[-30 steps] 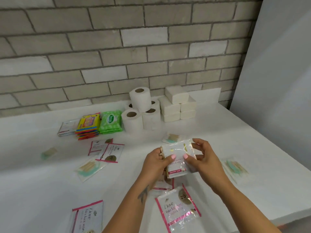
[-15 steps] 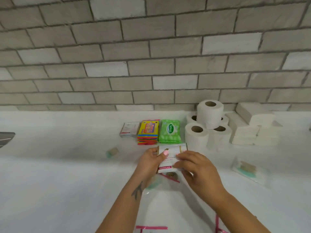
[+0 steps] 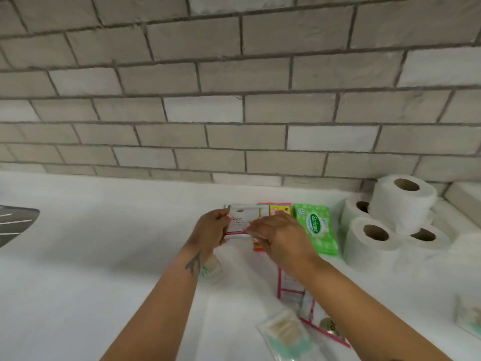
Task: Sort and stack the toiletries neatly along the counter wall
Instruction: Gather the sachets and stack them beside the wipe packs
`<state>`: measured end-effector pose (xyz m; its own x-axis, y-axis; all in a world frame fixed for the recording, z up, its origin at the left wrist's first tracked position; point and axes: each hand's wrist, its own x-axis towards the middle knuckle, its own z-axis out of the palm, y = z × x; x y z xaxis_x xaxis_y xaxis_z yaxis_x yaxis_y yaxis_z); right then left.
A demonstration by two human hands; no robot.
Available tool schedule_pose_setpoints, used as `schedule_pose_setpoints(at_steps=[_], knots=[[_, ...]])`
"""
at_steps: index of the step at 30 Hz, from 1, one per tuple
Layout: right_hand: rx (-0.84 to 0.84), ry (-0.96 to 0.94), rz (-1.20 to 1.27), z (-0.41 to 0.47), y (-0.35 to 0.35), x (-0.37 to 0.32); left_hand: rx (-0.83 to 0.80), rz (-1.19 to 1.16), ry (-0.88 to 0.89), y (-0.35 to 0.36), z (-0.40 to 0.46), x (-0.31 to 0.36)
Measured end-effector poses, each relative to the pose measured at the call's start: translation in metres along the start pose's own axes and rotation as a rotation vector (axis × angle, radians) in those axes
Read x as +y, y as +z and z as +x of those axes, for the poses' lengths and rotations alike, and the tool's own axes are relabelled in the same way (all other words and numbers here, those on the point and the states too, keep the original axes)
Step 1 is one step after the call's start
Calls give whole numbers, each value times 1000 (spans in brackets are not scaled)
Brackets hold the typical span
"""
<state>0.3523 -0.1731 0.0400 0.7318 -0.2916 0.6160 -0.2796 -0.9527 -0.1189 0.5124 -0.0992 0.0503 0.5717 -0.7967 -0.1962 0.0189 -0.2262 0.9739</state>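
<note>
Closest to the person, at the counter's [image 3: 78, 295] front edge, a clear packet of cotton buds [image 3: 285, 332] with a mint-green end lies flat. Just beside it to the right sits a pink-edged sachet [image 3: 324, 324], partly hidden under the right forearm, and a second pink-edged sachet [image 3: 289, 285] lies a little farther in. Another clear packet [image 3: 468, 317] is cut off by the right edge of the view. A small bundle of buds [image 3: 212, 267] peeks out from beneath the left wrist.

Both arms reach forward over the white surface. The left hand [image 3: 209, 231] curls around the left side of a stack of Dove sachets [image 3: 243, 220], thumb on the front face. The right hand [image 3: 279, 234] has its fingers bent over the stack's lower right corner and pinches it there. The stack sits just left of a pile of brightly coloured packs [image 3: 279, 209], yellow on top; whether it rests on the counter or is held just above it I cannot tell.

Right of the coloured pile lies a green Sanicare wipes pack [image 3: 316, 227], then a cluster of toilet rolls [image 3: 402, 201], one perched on the others. Beyond them a white wrapped block [image 3: 466, 201] shows at the far right. At the far left a dark ridged surface [image 3: 15, 224] juts in. A grey brick wall [image 3: 234, 100] backs everything.
</note>
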Motion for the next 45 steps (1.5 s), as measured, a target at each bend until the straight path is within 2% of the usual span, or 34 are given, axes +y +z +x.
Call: schedule_pose_setpoints(at_steps=[5, 9, 11, 17, 22, 26, 31, 36, 42, 45], knots=[[-39, 1, -81, 46, 47, 15, 103, 130, 19, -21, 66, -1], [-352, 99, -126, 67, 82, 33, 152, 175, -23, -25, 110, -17], [-456, 112, -195, 73, 94, 38, 163, 208, -27, -24, 126, -27], [-606, 131, -258, 80, 105, 44, 210, 501, 53, -18, 140, -47], [-697, 135, -293, 85, 108, 45, 252, 527, 107, -12, 140, -60], [-730, 133, -264, 84, 109, 46, 275, 557, 137, -9, 144, -65], [-657, 202, -237, 91, 111, 50, 299, 589, 222, -7, 144, -69], [-768, 195, -421, 94, 114, 49, 207, 872, 375, -2, 143, -75], [-811, 232, -420, 95, 110, 43, 192, 954, 370, -1, 139, -72], [-750, 262, -343, 95, 103, 44, 230, 937, 380, 0, 131, -63]])
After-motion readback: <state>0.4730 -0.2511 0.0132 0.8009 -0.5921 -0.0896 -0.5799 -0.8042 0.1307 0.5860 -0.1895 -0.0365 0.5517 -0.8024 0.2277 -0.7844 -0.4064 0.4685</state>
